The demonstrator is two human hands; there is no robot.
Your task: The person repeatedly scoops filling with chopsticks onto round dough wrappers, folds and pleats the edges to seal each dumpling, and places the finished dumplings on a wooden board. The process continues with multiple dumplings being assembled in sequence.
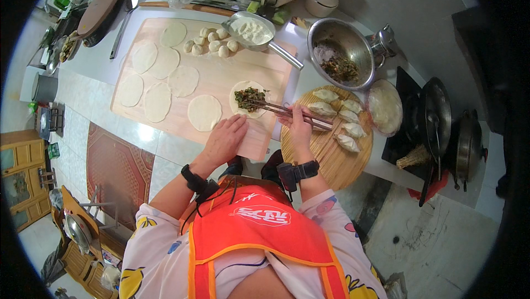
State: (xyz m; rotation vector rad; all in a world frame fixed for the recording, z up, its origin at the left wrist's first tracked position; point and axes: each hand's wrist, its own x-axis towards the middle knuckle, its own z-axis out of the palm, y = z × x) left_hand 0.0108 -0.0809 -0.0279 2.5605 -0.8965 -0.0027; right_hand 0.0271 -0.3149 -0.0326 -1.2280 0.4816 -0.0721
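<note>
My right hand [300, 129] grips a pair of dark chopsticks [274, 106]; their tips touch a heap of chopped green and brown filling [249, 99] on a round dough wrapper [234, 85]. My left hand [227, 135] lies with fingers stretched out at the near edge of the wooden board [243, 145], just below that wrapper and beside a bare wrapper [204, 113]. Several more flat wrappers [157, 102] are spread over the board's left side. On a round bamboo board [314, 155] under my right hand sit several folded dumplings [349, 116].
Behind the board's middle lie small dough balls [213, 35] and a metal scoop of flour [251, 30]. A steel bowl [359, 81] with filling stands at the far right, near a covered pale tub [385, 107] and a black wok [440, 117]. A spatula [124, 26] lies at the left.
</note>
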